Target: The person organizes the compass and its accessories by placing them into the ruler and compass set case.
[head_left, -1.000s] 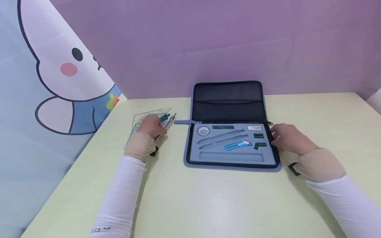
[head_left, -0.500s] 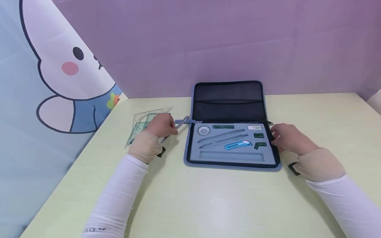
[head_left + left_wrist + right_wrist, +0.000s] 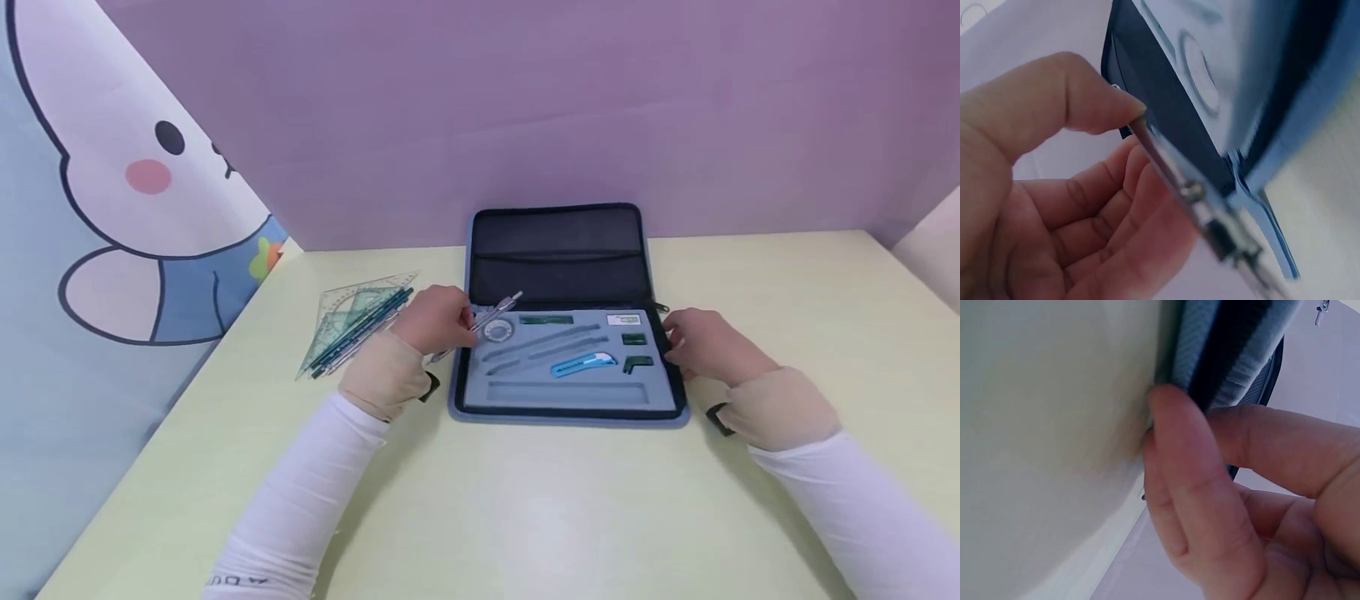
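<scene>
Open zip case with moulded tray, on a pale tabletop [image 3: 570,508]. The grip of the left hand [image 3: 435,321] is narrow, pinching a metal compass [image 3: 498,311] between thumb and fingers; the compass slants over the far left corner of the case [image 3: 570,420], one end pointing far and right. Whether it touches the tray [image 3: 607,392] cannot be told. The grip of the right hand [image 3: 702,343] holds the right edge of the case, thumb and fingertips about the rim. In the tray, a round white disc [image 3: 498,332] sits at far left and a blue cutter [image 3: 583,364] right of centre. Left of the case, dark green pencils [image 3: 360,333] lie across transparent set squares [image 3: 337,298]. The dark lid [image 3: 555,237] stands raised on the far side.
</scene>
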Demonstrator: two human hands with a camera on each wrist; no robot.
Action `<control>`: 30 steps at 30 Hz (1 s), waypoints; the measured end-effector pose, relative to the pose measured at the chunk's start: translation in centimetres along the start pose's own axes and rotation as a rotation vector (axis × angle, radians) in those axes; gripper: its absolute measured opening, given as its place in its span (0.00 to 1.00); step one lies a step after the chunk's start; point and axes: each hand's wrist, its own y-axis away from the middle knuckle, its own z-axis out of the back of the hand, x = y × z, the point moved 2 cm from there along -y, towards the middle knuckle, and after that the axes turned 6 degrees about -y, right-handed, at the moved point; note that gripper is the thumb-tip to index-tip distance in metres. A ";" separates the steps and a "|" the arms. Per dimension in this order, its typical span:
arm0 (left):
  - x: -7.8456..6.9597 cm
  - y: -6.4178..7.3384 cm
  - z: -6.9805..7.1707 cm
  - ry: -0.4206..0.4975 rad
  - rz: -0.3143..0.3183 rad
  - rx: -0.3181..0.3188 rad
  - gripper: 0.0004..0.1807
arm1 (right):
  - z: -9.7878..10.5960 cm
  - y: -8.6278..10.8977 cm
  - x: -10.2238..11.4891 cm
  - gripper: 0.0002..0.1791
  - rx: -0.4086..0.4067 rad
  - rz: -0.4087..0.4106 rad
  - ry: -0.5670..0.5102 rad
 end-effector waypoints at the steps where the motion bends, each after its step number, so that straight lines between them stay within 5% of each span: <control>1: -0.4 0.0 0.0 -0.007 -0.012 0.004 0.05 | 0.0 0.0 0.1 0.25 0.000 0.001 0.000; 17: -6.0 -1.5 -1.3 -0.032 -0.185 0.060 0.06 | -0.2 -0.2 0.5 0.24 -0.009 -0.050 -0.005; 30: -8.0 -2.5 -2.9 -0.061 -0.231 0.119 0.10 | -0.1 0.1 0.4 0.24 -0.032 -0.040 -0.001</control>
